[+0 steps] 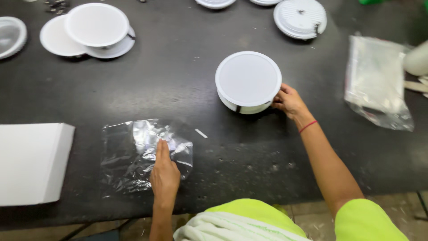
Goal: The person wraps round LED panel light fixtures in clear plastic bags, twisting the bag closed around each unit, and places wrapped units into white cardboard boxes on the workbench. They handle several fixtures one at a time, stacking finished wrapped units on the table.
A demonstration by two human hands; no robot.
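While the person leans over the dark table [187,76], both hands are on things.
Left hand: the left hand [164,175] lies flat, fingers stretched out, pressing on the crumpled clear plastic bag [129,154]; it is not clenched and grasps nothing.
Clear bag: it lies flat on the table near the front edge, just right of the flat white cardboard box [31,163].
Right hand: the right hand [290,101], with a red band at the wrist, grasps the right side of the round white lamp housing [248,82] with fingers curled on its rim.
Lamp housing: it stands on the table in the middle, flat face up, well apart from the clear bag.
Far left: a stack of round white covers [89,31] lies at the back.
Far back: one ribbed round white disc [300,18] lies there.
Right side: a filled transparent plastic pouch [376,82] lies near the table's edge.
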